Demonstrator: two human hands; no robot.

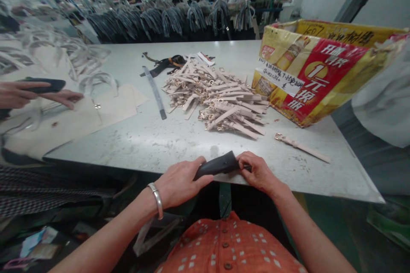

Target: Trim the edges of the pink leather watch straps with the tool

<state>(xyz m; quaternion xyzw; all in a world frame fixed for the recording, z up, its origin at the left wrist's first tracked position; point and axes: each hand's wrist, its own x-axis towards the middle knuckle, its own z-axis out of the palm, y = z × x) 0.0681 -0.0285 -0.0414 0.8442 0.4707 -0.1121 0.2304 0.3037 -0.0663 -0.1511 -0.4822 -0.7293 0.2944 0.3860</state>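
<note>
My left hand (182, 181), with a silver bangle at the wrist, is closed around a smooth black tapered piece (221, 164) at the table's front edge. It looks like a handle or a folded strap; its exact kind does not show. At its wider right end, my right hand (256, 170) has thumb and fingers pinched together. A thin dark bit shows by those fingertips, too small to name. Beyond my hands lies a heap of pale beige buckle straps (221, 98). One single beige buckle strap (301, 147) rests apart, right of my right hand.
A yellow and red cardboard box (307, 81) stands at the right. Black straps (166, 65) and a grey strip (154, 94) lie behind the heap's left side. At left, a co-worker's hands (38, 94) are over beige bag pieces (112, 106). The table edge (320, 192) runs before me.
</note>
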